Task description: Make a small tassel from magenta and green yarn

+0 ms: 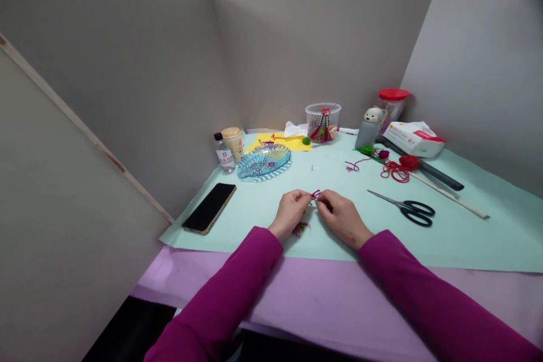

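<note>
Over the middle of the pale green table cover, my left hand (pixel 292 210) and my right hand (pixel 339 213) meet fingertip to fingertip. Both are closed in a pinch on a thin purple yarn (pixel 315 194), whose loose end sticks up between them. Below my left hand hangs a purple and green yarn tassel (pixel 300 229), partly covered by the hand. Whether a bead sits between the fingertips is too small to tell. To the right lie black-handled scissors (pixel 407 207), apart from my right hand. A blue shell-shaped dish (pixel 265 163) holding small beads stands beyond my left hand.
A phone (pixel 210 208), a small bottle (pixel 224 153) and a tan cup (pixel 233 142) are at left. At the back stands a clear tub (pixel 313 108). Red yarn (pixel 396 171), a tissue pack (pixel 416 137) and a grey-handled tool (pixel 441 174) lie at right, before grey partitions.
</note>
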Motion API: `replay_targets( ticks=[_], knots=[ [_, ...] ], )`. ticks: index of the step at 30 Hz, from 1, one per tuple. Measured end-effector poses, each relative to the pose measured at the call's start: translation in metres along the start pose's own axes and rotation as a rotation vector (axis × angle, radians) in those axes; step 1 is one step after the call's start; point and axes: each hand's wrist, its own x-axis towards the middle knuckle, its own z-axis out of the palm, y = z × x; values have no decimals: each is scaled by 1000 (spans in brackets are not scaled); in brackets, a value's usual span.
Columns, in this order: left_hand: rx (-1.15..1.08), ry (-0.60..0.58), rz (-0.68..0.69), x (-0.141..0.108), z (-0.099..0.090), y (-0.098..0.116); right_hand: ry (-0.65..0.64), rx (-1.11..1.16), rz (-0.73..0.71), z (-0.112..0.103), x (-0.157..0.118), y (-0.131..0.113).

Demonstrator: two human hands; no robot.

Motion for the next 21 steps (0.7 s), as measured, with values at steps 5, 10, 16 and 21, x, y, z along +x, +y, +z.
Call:
replay_targets(
  ticks=[5, 10, 16, 21],
  knots=[
    [-13, -24, -22, 0, 0, 1, -54, -55, 12, 3, 0, 4],
    [-26, -23, -30, 0, -1, 1, -60, -80, 13, 2, 0, 2],
    [-20, -13, -24, 0, -1, 1, -66, -99, -17, 1, -1, 1],
    [-19, -15, -34, -1, 0, 2, -55, -122, -13, 2, -1, 3]
  ],
)
